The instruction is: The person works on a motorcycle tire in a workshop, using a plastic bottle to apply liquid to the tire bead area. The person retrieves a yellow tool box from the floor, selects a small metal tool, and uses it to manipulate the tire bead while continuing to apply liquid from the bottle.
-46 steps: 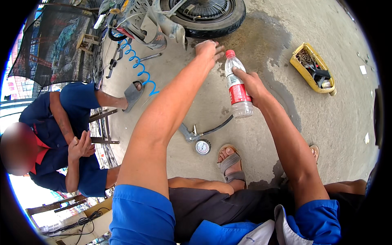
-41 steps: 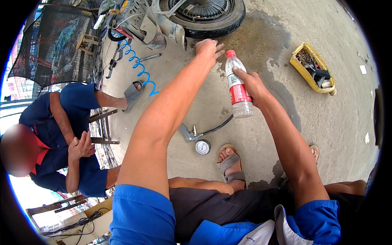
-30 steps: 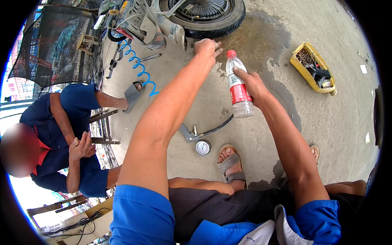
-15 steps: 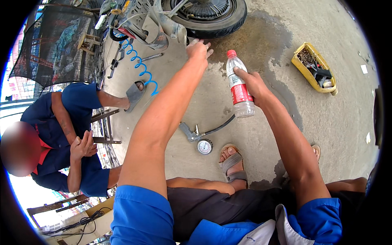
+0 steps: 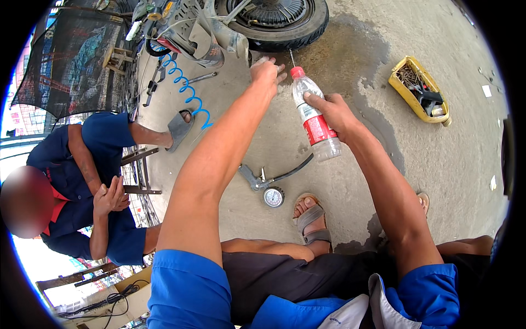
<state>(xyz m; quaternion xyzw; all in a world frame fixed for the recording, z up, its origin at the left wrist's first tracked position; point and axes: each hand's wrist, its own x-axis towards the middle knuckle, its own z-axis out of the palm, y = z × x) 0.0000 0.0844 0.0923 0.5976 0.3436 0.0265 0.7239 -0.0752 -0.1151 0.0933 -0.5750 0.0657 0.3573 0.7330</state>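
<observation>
My right hand [image 5: 337, 113] grips a clear plastic bottle [image 5: 319, 130] with a red cap and red label. The bottle tilts toward the wheel, and a thin stream of water [image 5: 292, 57] runs between its cap and the black tyre [image 5: 287, 42]. Just below the tyre, my left hand [image 5: 267, 74] reaches out with fingers apart and nothing visible in it. Whether its fingertips touch the wheel, I cannot tell.
A tyre inflator with a gauge [image 5: 273, 196] lies before my sandalled foot. To the right stands a yellow container [image 5: 421, 92] of screws and tools. A coiled blue hose [image 5: 189, 90] lies at the left, near a seated person [image 5: 82, 181]. Wet concrete [image 5: 356, 49] surrounds the wheel.
The bottle in my right hand has moved slightly left and tilted further toward the tyre. A thin stream of water now shows at its cap. My left hand has barely shifted.
</observation>
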